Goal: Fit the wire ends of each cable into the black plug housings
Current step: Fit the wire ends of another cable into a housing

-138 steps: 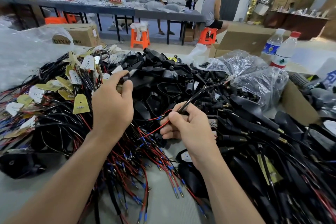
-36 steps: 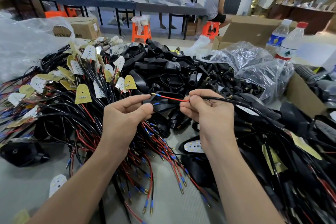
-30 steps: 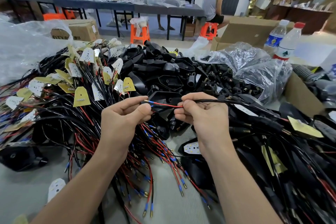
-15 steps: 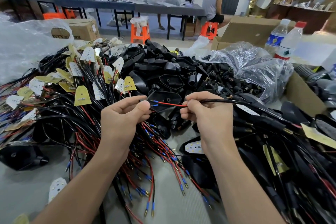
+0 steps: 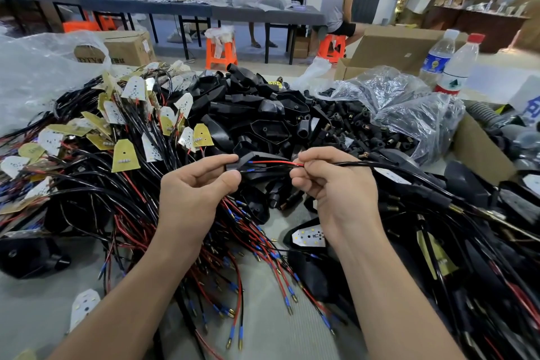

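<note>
My left hand (image 5: 194,184) pinches a small black plug housing (image 5: 233,166) between thumb and forefinger. My right hand (image 5: 330,181) pinches a black cable (image 5: 380,168) just behind its split ends. The cable's red wire (image 5: 274,162) runs level from my right fingers into the housing, its blue-sleeved tip at the housing's mouth; a second thin wire with a blue sleeve lies just below it. The hands are about a palm's width apart, above the pile of black housings (image 5: 263,114).
A tangle of black cables with red wires and yellow and white LED boards (image 5: 124,155) covers the left. Clear bags of small black parts (image 5: 409,114) lie at the right, two water bottles (image 5: 455,64) behind. Finished cables (image 5: 467,242) heap at the right. People stand at a far table.
Since 4.6 s ago my hands rose from the pile and came together. Within the last second the red wire's tip moved left, up to the housing held by my left hand.
</note>
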Motion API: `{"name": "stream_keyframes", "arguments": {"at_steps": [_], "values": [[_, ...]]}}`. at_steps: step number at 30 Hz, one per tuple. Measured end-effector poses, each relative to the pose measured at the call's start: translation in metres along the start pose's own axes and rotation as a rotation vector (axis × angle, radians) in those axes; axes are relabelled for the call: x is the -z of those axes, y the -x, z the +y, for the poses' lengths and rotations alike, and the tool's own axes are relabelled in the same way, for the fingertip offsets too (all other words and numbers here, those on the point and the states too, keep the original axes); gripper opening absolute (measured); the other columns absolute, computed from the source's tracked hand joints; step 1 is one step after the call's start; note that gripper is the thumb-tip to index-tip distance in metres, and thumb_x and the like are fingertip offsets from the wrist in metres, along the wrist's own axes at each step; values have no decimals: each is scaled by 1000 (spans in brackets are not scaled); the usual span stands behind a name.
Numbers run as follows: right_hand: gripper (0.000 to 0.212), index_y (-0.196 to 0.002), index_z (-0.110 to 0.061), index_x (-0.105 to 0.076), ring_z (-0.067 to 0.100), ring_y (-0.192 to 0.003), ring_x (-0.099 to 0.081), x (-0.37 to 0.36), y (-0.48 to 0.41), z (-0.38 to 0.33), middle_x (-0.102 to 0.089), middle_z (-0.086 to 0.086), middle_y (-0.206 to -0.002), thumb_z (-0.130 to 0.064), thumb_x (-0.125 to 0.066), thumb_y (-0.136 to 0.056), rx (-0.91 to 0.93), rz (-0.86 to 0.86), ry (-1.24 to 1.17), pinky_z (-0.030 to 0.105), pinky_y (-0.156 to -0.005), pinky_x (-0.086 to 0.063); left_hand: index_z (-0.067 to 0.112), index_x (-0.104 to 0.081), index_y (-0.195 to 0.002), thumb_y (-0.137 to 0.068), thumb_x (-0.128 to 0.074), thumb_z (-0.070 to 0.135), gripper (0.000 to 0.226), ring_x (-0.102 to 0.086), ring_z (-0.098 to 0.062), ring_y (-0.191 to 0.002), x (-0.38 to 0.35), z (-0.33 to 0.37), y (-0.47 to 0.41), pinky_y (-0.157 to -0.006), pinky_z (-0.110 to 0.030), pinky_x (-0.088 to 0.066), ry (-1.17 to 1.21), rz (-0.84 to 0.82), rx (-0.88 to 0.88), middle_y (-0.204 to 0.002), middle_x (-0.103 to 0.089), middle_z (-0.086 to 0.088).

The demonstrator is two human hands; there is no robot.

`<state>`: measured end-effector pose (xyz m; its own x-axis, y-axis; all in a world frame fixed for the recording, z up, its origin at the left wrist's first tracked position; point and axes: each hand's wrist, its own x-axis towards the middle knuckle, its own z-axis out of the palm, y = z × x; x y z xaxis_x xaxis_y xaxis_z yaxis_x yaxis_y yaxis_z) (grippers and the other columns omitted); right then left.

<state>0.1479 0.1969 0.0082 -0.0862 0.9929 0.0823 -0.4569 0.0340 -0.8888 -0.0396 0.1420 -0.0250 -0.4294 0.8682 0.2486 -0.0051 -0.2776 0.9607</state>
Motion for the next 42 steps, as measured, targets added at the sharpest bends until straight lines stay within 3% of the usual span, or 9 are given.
{"name": "stream_keyframes", "arguments": {"at_steps": [5,18,24,30,33,35,38,40,42], "values": [[37,-70,0,-72,22,-61,-71,3,-1,0,-69,16,-70,20,-47,-89,-90,-29,-91,23,-59,-58,35,-84,-96,-74,-81,24,25,-77,-17,-80,-2,0,1,-77,-23,-60,-16,-28,-4,-90,-81,-4],[44,-64,-10,-75,25,-53,-63,-2,5,3,-66,14,-61,21,-49,-81,-29,-141,296,27,-52,-53,28,-84,-94,-76,-87,29,18,-76,-16,-81,-2,4,0,-77,-21,-59,86,67,-5,-87,-80,-6],[35,-76,-5,-75,20,-59,-70,-7,2,4,-73,15,-74,18,-53,-90,-46,-132,140,22,-55,-56,30,-85,-88,-71,-85,24,18,-73,-15,-71,-6,9,6,-70,-24,-60,-72,-94,-21,-78,-78,-5],[25,-84,-10,-78,6,-43,-53,-13,4,7,-77,9,-75,9,-63,-88,22,-252,358,15,-43,-39,28,-85,-92,-71,-90,17,25,-78,-22,-74,-5,11,5,-68,-24,-61,-35,-137,44,-82,-79,-12],[25,-80,-16,-81,7,-61,-69,-16,1,5,-77,5,-74,6,-70,-83,134,-172,418,18,-56,-51,26,-86,-93,-83,-72,10,24,-79,-26,-82,-6,13,3,-69,-23,-62,98,-152,127,-86,-79,-17],[20,-80,-25,-81,5,-64,-67,-19,-1,7,-75,-5,-71,-6,-78,-76,242,-60,568,21,-60,-51,25,-86,-91,-87,-68,7,25,-79,-24,-81,-8,13,3,-68,-23,-61,120,-137,141,-85,-79,-17],[19,-87,-38,-80,-8,-83,-66,-23,-6,8,-73,-25,-89,-31,-83,-70,320,-4,733,9,-74,-47,21,-86,-87,-98,-59,-1,36,-77,-16,-75,-8,13,1,-67,-21,-60,217,-31,172,-84,-79,-10],[35,-102,-44,-76,-7,-98,-67,-22,-10,4,-73,-26,-103,-51,-78,-67,205,-127,777,15,-85,-49,19,-85,-85,-100,-56,0,38,-75,-12,-71,-7,14,-3,-66,-20,-60,311,47,218,-80,-78,-7],[51,-118,-39,-70,3,-96,-71,-20,-12,2,-76,-13,-107,-45,-81,-68,40,-335,627,25,-85,-54,17,-85,-82,-101,-55,0,39,-75,-12,-70,-7,15,-5,-66,-20,-60,354,109,247,-80,-78,-8]]}}
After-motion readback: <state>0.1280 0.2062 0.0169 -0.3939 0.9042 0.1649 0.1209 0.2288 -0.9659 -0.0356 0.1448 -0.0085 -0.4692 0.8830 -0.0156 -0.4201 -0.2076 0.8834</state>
